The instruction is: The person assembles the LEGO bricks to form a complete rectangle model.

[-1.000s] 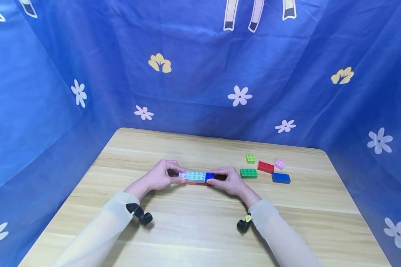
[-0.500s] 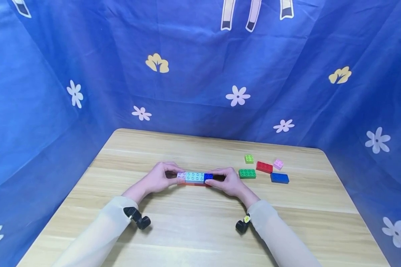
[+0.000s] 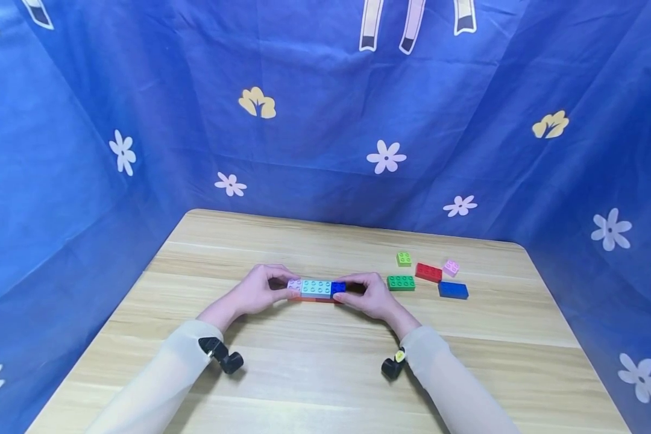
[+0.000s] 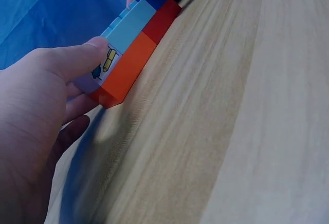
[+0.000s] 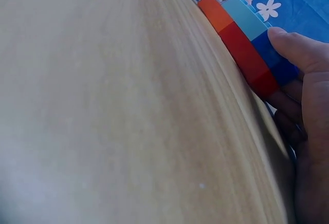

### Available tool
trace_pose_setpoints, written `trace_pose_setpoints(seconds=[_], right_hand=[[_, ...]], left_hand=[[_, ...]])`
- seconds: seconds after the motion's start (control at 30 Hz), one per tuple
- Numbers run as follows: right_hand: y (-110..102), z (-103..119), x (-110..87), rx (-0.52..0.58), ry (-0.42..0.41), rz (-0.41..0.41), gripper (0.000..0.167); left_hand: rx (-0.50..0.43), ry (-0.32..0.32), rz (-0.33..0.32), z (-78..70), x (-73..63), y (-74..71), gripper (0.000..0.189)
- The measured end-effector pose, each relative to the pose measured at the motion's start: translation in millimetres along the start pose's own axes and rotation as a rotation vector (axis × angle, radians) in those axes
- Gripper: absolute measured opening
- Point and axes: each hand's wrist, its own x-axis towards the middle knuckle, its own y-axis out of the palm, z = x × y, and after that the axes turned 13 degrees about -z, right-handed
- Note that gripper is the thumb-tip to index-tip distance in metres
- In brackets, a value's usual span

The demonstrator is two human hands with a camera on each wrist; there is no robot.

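Observation:
A two-layer row of toy building bricks lies on the table between the hands. Its lower layer is an orange brick and a red brick. On top sit a lilac brick with a printed picture, a light blue brick in the middle and a dark blue brick. My left hand pinches the lilac brick at the left end between thumb and fingers. At the other end, the dark blue brick is pinched by my right hand. Fingers partly cover both end bricks.
Loose bricks lie to the right of the right hand: a green brick, a lime brick, a red loose brick, a pink brick and a blue brick. A blue patterned curtain surrounds the wooden table.
The head view has shifted very slightly. Both hands keep their hold on the end bricks, and the row stays in place.

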Motion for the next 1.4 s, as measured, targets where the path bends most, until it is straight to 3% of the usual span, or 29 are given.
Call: trace_pose_setpoints(seconds=[0.33,0.93,1.2,1.4], right_hand=[[1.3,-0.9,-0.3,0.024,0.025,-0.060,0.035],[0.0,-5.1,3.0,-0.061,0.028,-0.066,0.035],[0.8,-3.8,5.0,-0.122,-0.013,-0.089,0.034],[1.1,-4.7,3.6,-0.124,-0.050,-0.114,0.042]], left_hand=[[0.020,-0.032,0.000,-0.9,3.1,-4.2,0.051],[0.044,0.003,-0.058,-0.7,-0.6,-5.5,0.065],[0.057,0.035,-0.055,-0.3,-0.4,-4.8,0.065],[0.075,0.018,-0.037,2.6,2.7,-5.6,0.065]])
